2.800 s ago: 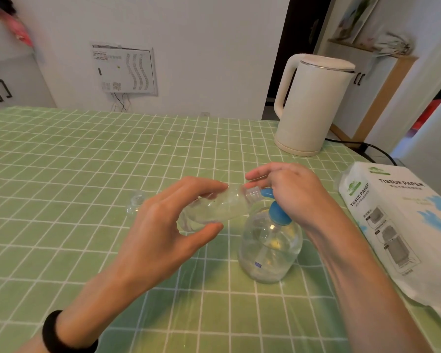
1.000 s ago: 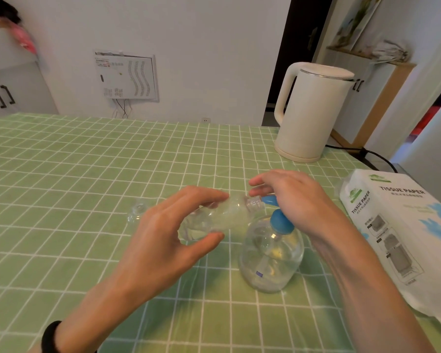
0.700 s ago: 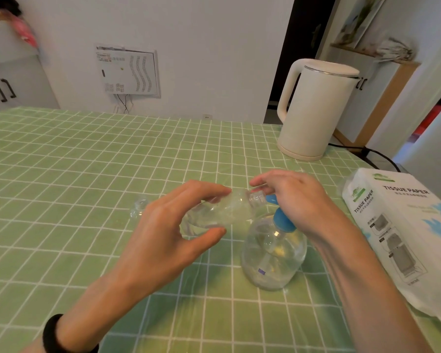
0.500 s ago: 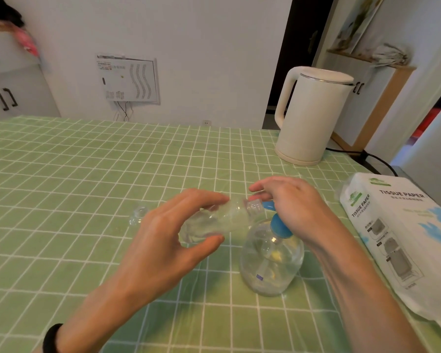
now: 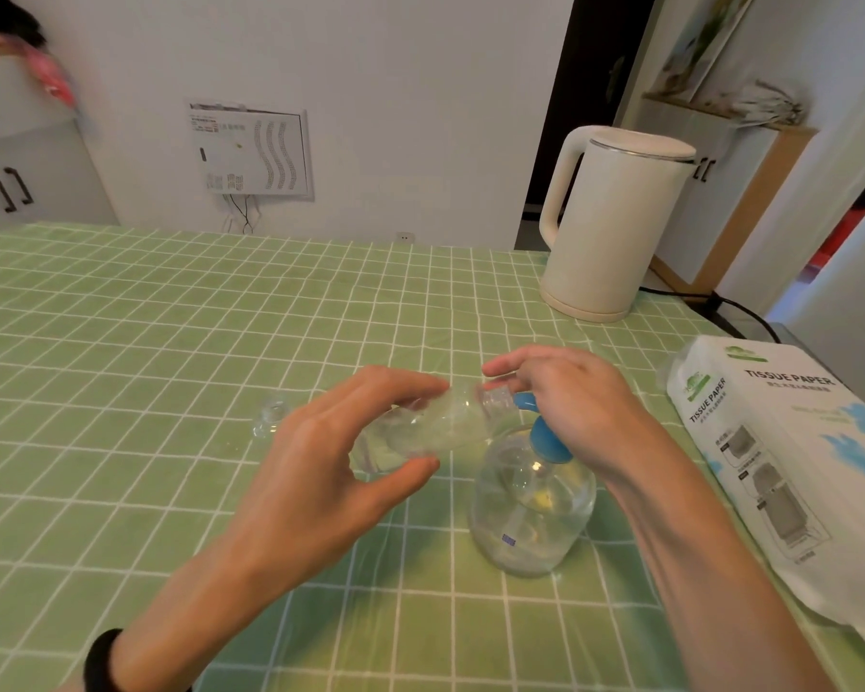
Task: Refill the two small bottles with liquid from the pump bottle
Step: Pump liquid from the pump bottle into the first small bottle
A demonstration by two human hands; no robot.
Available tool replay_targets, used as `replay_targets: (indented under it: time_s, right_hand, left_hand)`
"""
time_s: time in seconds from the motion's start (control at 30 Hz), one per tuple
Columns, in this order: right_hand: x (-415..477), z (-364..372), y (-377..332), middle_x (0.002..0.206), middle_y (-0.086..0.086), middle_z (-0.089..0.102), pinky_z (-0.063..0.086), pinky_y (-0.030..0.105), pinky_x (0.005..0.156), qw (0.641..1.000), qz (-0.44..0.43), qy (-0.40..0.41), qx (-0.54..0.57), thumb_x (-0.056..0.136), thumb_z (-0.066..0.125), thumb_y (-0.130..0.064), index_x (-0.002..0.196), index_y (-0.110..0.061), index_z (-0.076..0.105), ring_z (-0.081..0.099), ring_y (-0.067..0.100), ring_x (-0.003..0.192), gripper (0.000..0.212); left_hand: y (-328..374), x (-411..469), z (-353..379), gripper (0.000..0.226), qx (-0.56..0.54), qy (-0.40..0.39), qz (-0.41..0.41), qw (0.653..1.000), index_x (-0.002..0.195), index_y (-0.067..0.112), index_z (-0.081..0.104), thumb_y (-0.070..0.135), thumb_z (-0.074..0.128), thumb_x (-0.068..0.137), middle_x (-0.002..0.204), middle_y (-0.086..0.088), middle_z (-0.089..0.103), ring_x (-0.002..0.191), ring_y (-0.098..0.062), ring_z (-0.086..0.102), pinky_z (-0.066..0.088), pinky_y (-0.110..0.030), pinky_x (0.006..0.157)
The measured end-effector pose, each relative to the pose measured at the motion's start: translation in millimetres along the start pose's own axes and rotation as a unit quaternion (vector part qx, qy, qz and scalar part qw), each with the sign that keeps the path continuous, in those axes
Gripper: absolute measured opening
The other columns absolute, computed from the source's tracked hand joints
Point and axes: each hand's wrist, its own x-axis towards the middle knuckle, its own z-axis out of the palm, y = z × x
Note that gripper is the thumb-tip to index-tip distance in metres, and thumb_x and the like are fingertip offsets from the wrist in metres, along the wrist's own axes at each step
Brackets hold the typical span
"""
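Note:
My left hand point(image 5: 330, 462) grips a small clear bottle point(image 5: 435, 424), tilted almost flat, its open neck against the blue nozzle of the pump bottle point(image 5: 533, 506). The round clear pump bottle stands on the green checked tablecloth point(image 5: 146, 342), partly filled with clear liquid. My right hand point(image 5: 570, 402) rests on top of its blue pump head, fingers curved over it and reaching the small bottle's neck. A second small clear bottle point(image 5: 269, 417) lies on the cloth just left of my left hand, partly hidden behind it.
A cream electric kettle point(image 5: 605, 227) stands at the back right with its black cord point(image 5: 735, 307) running off the table. A white tissue paper pack point(image 5: 790, 457) lies along the right edge. White cabinets and a wall panel sit behind the table.
Both hands and the bottles have kept their places; only the camera has shifted slightly.

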Motion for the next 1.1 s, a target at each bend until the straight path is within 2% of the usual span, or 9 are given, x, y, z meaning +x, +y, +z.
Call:
replay_targets:
  time_s: [0.1,0.23,0.37,0.47,0.7,0.87,0.93,1.1]
  right_hand:
    - [-1,-2,-2,0.095,-0.013,0.079,0.041,0.019,0.076,1.000,-0.010,0.000,0.002,0.096,0.045,-0.018,0.093,-0.029,0.077,0.063,-0.004,0.095,0.034]
    - [-1,-6,-5,0.094,-0.014,0.078,0.038,0.017,0.071,1.000,-0.030,0.002,-0.010,0.098,0.046,-0.023,0.095,-0.030,0.076,0.062,-0.008,0.093,0.030]
    - [0,-3,-4,0.091,-0.015,0.079,0.041,0.018,0.075,1.000,-0.026,-0.008,-0.004,0.095,0.046,-0.016,0.089,-0.029,0.079,0.064,-0.008,0.091,0.037]
    - [-1,-1,-3,0.092,-0.021,0.074,0.041,0.016,0.076,0.999,-0.030,-0.027,-0.016,0.092,0.046,-0.012,0.085,-0.031,0.080,0.061,-0.019,0.081,0.040]
    - [-3,-5,-6,0.093,-0.016,0.078,0.040,0.015,0.073,0.999,-0.044,-0.017,-0.026,0.098,0.047,-0.019,0.090,-0.028,0.080,0.065,-0.006,0.093,0.035]
    - [-4,-6,-10,0.086,-0.017,0.079,0.043,0.018,0.074,0.999,-0.038,-0.017,-0.013,0.098,0.048,-0.018,0.087,-0.026,0.081,0.064,-0.014,0.079,0.036]
    - [-5,-6,-11,0.084,-0.017,0.079,0.046,0.019,0.076,0.999,-0.038,-0.018,-0.007,0.097,0.047,-0.016,0.086,-0.025,0.081,0.064,-0.013,0.078,0.037]
    - [-6,-5,-13,0.081,-0.015,0.079,0.052,0.024,0.081,0.999,-0.035,-0.015,0.006,0.094,0.046,-0.009,0.083,-0.023,0.082,0.068,-0.009,0.078,0.040]
  left_hand:
    - [1,0,1,0.051,-0.002,-0.001,0.003,1.000,0.131,0.030,0.067,0.023,0.083,0.083,0.121,0.020,0.071,0.115,-0.003,0.068,0.056,-0.027,0.096]
    - [1,0,1,0.051,0.003,-0.002,0.004,1.000,0.131,0.028,0.067,0.023,0.083,0.082,0.121,0.019,0.071,0.114,-0.003,0.068,0.056,-0.029,0.095]
    - [0,1,1,0.050,0.000,-0.003,-0.002,1.000,0.130,0.025,0.069,0.023,0.083,0.082,0.120,0.016,0.072,0.113,-0.004,0.069,0.057,-0.029,0.095]
    - [0,1,0,0.050,0.001,-0.002,-0.003,1.000,0.131,0.025,0.069,0.023,0.083,0.082,0.121,0.016,0.072,0.114,-0.003,0.068,0.056,-0.029,0.095]
    - [2,0,1,0.051,0.000,-0.003,-0.003,1.000,0.130,0.028,0.068,0.023,0.083,0.082,0.121,0.019,0.071,0.115,-0.003,0.069,0.055,-0.027,0.096]
    - [3,1,1,0.052,0.002,-0.006,-0.004,1.000,0.131,0.028,0.068,0.024,0.083,0.081,0.121,0.017,0.072,0.113,-0.002,0.068,0.057,-0.028,0.095]
    - [3,1,0,0.051,-0.002,-0.005,-0.009,1.000,0.130,0.027,0.068,0.024,0.083,0.082,0.120,0.016,0.072,0.113,-0.004,0.069,0.057,-0.030,0.095]
    - [4,2,-2,0.050,0.001,-0.004,-0.008,1.000,0.130,0.026,0.068,0.024,0.083,0.082,0.120,0.016,0.072,0.113,-0.005,0.069,0.056,-0.027,0.095]
